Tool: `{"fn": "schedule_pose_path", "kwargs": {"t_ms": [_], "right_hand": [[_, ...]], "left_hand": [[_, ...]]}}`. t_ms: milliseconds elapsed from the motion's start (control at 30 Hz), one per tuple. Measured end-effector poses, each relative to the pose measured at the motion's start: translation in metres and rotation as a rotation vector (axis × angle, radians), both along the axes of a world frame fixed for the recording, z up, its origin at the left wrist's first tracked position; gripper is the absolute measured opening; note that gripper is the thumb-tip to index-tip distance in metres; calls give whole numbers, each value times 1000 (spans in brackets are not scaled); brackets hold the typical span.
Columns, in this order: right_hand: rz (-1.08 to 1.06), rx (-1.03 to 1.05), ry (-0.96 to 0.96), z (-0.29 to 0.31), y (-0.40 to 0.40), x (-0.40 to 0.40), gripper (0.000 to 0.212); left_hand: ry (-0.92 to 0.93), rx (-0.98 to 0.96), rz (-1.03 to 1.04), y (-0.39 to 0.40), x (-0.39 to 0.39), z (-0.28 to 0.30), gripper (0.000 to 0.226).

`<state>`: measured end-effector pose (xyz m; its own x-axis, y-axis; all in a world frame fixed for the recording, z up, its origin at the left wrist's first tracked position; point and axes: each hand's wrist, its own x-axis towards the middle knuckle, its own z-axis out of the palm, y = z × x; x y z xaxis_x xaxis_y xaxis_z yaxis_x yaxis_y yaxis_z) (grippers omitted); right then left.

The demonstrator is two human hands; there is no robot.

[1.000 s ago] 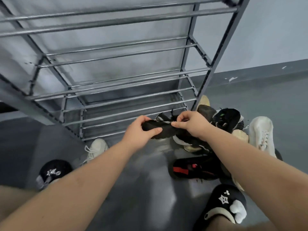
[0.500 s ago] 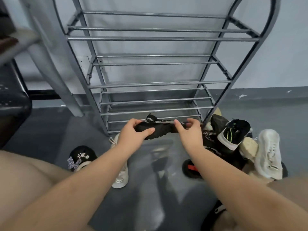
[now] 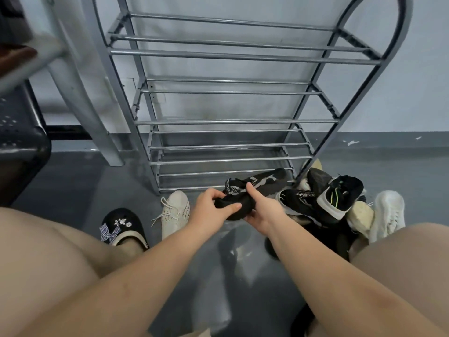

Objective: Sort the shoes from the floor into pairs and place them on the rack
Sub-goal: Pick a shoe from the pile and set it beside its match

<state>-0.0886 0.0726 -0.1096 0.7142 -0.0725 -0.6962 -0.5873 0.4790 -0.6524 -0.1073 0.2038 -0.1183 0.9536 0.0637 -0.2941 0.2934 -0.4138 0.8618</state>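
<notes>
- Now swung toe-first toward rack (image 3: 233, 122): black shoe (image 3: 245, 193), left hand (image 3: 209, 210) and right hand (image 3: 263, 210) both clamped on it.
- Heaped beside rack's right foot: shoe pile (image 3: 335, 203).
- Left on floor (image 3: 73, 186): cream sneaker (image 3: 175, 212).

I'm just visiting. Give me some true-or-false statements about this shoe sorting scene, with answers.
1. Both hands hold a black shoe. True: the left hand and right hand both grip it.
2. The rack already holds several pairs. False: its visible bars are bare.
3. A cream lace-up shoe lies on the floor left of the hands. True.
4. The shoe pile lies left of the rack. False: it lies at its right foot.
</notes>
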Motion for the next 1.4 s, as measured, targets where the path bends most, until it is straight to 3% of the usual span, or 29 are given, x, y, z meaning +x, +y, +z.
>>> {"fn": "schedule_pose_path", "kwargs": {"t_ms": [100,267,400,567,767,1200,1400], "right_hand": [[52,5,-7,-5,-6,0,28],[208,-25,-35,-15,-10,0,31],[322,-45,-1,-26,-4,1,26],[385,-125,193,-49,7,7,29],[422,-203,332,-77,27,16,25],[494,-337,265,-122,75,36,33],[515,-394,248,-138,72,38,35]], "left_hand": [[67,-79,48,3,3,-6,34],[406,-237,60,13,14,-22,73],[608,-425,47,22,18,-34,48],[747,-389,57,37,17,-59,60],[818,-280,33,49,15,-80,45],[899,-330,114,86,29,-112,12],[892,-321,100,88,30,-119,33]]}}
